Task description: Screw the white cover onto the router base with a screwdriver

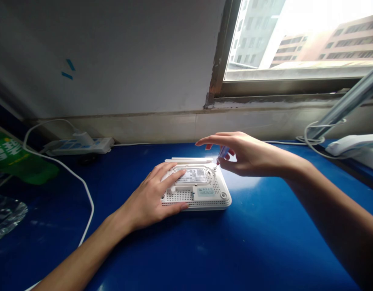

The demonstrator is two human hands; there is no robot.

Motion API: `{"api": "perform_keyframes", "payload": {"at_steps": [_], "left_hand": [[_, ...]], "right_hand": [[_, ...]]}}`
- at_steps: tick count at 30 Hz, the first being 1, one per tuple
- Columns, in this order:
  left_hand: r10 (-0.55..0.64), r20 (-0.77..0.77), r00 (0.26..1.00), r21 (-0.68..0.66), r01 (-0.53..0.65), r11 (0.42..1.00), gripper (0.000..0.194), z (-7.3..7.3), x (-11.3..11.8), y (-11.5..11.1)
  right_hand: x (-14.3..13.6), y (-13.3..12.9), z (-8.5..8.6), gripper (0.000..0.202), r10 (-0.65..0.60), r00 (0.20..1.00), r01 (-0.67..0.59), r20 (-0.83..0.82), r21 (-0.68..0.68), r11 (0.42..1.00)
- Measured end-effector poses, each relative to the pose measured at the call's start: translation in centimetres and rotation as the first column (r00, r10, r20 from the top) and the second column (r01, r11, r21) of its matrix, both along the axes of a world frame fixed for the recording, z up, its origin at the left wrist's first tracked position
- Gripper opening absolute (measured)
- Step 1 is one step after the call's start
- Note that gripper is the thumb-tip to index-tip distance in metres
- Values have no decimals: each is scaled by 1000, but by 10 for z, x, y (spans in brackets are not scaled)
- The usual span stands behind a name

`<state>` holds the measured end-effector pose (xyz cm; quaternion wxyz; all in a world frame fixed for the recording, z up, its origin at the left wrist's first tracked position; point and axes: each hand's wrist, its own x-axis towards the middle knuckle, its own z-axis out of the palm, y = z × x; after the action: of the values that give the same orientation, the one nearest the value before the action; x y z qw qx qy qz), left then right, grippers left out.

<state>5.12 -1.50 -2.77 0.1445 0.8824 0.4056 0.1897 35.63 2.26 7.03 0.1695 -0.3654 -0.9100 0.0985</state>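
Note:
A white router [209, 199] lies on the blue table with its vented, labelled underside up. My left hand [154, 190] grips the left part of the router, with fingers over the label side and the thumb along the near edge. Above the far right corner, my right hand [235, 155] pinches a small screwdriver [223, 152] with a translucent bluish handle. The screwdriver's thin tip points down at the round corner recess [215, 169]; whether it touches a screw there is too small to tell. White antennas [189, 160] lie along the router's far side.
A white power strip [80, 146] with a plugged-in adapter and cable stands at the back left. Left of it are a green bottle [16, 161] and clear plastic [6, 216]. A metal pole [341, 105] and a white device [356, 147] are at the right.

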Motion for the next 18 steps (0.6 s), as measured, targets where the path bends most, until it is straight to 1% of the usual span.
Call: {"api": "perform_keyframes", "payload": {"at_steps": [1, 4, 5, 8, 9, 12, 13, 14, 16, 18], "left_hand": [[1, 2, 1000, -1, -1, 1000, 79, 0, 0, 0], [4, 5, 1000, 0, -4, 1000, 79, 0, -1, 0], [4, 6, 1000, 0, -4, 1000, 79, 0, -1, 0], [-3, 1, 1000, 1, 3, 1000, 79, 0, -1, 0], [-4, 0, 1000, 1, 4, 1000, 80, 0, -1, 1], [-5, 3, 1000, 4, 5, 1000, 80, 0, -1, 1], [-4, 6, 1000, 4, 4, 1000, 80, 0, -1, 1], [-2, 7, 1000, 4, 2, 1000, 80, 0, -1, 0], [3, 3, 1000, -2, -3, 1000, 79, 0, -1, 0], [7, 1, 1000, -7, -7, 1000, 79, 0, -1, 0]], "right_hand": [[-1, -1, 0, 55, -6, 1000, 6, 6, 7, 1000], [-3, 1, -1, 29, -68, 998, 67, 8, 24, 997], [-3, 2, -2, 27, -82, 997, 82, 4, 22, 996], [-3, 4, -3, 29, -81, 996, 81, -22, -2, 997], [-2, 4, -3, 33, -73, 997, 72, -30, -11, 997], [-2, 1, -1, 60, -28, 999, 27, -33, -15, 1000], [-2, 0, 0, 61, -18, 1000, 18, -25, -7, 1000], [-3, -1, 1, 56, -21, 1000, 21, -15, 4, 1000], [-6, -1, 1, 38, -64, 998, 64, 2, 21, 998], [-8, 1, -1, 30, -112, 994, 112, 10, 27, 993]]}}
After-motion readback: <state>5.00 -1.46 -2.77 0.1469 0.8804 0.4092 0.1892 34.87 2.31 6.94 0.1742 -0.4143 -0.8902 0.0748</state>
